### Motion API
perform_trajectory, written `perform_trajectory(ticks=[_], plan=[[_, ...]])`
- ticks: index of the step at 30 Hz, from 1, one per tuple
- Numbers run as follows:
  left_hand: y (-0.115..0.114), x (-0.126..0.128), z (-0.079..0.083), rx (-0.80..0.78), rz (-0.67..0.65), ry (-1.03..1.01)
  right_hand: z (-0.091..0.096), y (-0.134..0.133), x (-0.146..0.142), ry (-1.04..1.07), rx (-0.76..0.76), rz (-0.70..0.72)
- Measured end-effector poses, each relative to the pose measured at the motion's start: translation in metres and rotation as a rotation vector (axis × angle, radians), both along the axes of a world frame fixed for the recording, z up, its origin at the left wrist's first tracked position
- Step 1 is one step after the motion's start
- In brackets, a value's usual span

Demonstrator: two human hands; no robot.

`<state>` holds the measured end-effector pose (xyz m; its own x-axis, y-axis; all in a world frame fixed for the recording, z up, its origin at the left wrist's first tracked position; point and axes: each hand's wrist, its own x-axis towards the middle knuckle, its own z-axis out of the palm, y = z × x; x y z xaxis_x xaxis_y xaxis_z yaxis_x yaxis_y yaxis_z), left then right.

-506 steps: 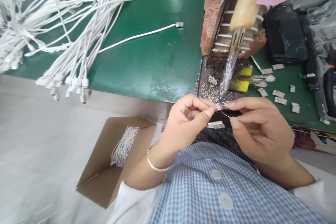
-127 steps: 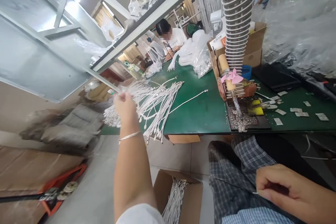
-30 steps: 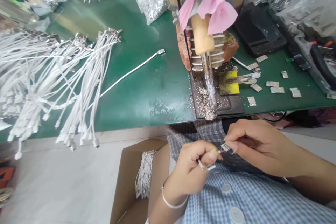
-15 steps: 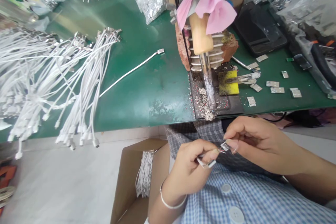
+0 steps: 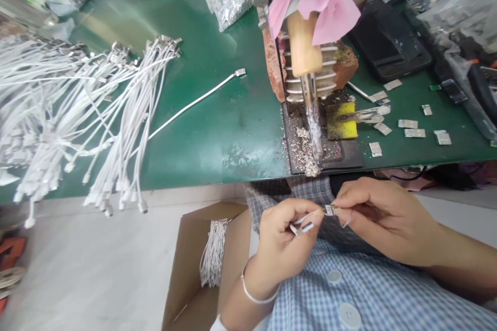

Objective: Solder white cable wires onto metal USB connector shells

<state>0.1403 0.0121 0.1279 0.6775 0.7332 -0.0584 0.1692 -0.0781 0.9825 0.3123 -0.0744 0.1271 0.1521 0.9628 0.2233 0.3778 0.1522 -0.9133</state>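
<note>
— What's hidden at the plug (image 5: 330, 210)?
— The right hand (image 5: 382, 220) covers one end; the left hand (image 5: 288, 235) hides part of a white cable (image 5: 304, 217).
— And the edges?
— The left cuts off the cable pile (image 5: 42, 129), the bottom the box (image 5: 236, 248).

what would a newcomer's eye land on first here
Probably the bright pink cloth at the top, hanging by a wooden handle. Next, the big spread of white cables across the left of the green table. Below the table edge, the left hand and right hand meet at a small metal connector.
</note>
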Motion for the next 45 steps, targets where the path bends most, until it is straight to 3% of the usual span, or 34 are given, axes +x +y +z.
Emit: perform_trajectory(ticks=[3, 8, 13, 20, 26, 32, 37, 41, 45], plan=[[0.000, 0.001, 0.000, -0.017, -0.004, -0.029, -0.001, -0.001, -0.001, -0.003, 0.015, -0.017], [0.005, -0.002, 0.000, -0.016, -0.141, -0.060, 0.003, 0.002, 0.005, 0.064, -0.021, 0.004], [0.010, -0.004, 0.002, 0.067, -0.213, -0.009, 0.006, 0.005, 0.007, 0.060, -0.060, 0.046], [0.003, -0.006, 0.002, 0.154, -0.075, 0.056, 0.008, 0.004, 0.001, 0.040, -0.078, 0.007], [-0.006, -0.008, -0.006, 0.142, 0.028, 0.006, 0.009, 0.004, -0.005, -0.150, 0.039, -0.008], [-0.005, -0.006, -0.005, -0.270, 0.040, -0.113, 0.005, 0.004, -0.004, -0.116, 0.074, 0.022], [-0.004, -0.002, -0.015, -0.584, -0.006, -0.286, 0.002, 0.005, -0.003, -0.039, 0.083, 0.058], [-0.006, -0.001, -0.023, -0.668, -0.028, -0.342, 0.002, 0.005, -0.003, -0.012, 0.065, 0.058], [-0.005, 0.000, -0.019, -0.670, 0.010, -0.313, 0.002, 0.007, -0.002, -0.051, 0.071, 0.018]])
